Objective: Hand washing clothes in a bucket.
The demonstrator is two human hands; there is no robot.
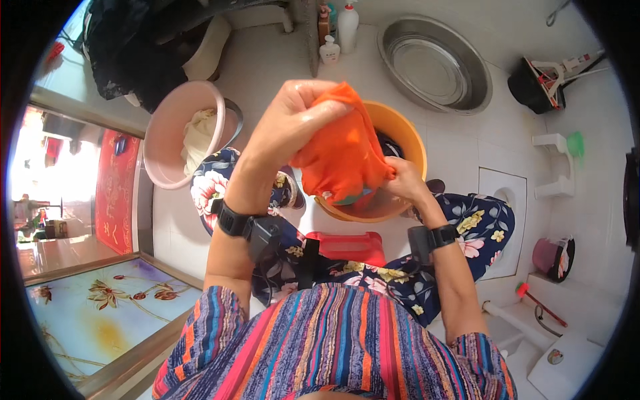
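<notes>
My left hand (310, 110) grips the upper edge of an orange cloth garment (345, 145) and holds it up. My right hand (404, 181) pinches the garment's lower right side. The garment hangs bunched between both hands, with a small green and blue patch near its lower edge. Below it stands a yellow-orange plastic bucket (419, 150) between my knees, partly hidden by the cloth. Dark fabric (387, 146) shows inside the bucket. Skin and cloth look wet.
A pink basin (160, 145) with cream cloth (200, 135) stands at the left. Ahead are pump bottles (347, 25) and a metal basin (435, 62). A red plastic stool (350, 245) is close to me. A squat toilet (507, 200) lies at the right; a framed door panel (115, 305) is at lower left.
</notes>
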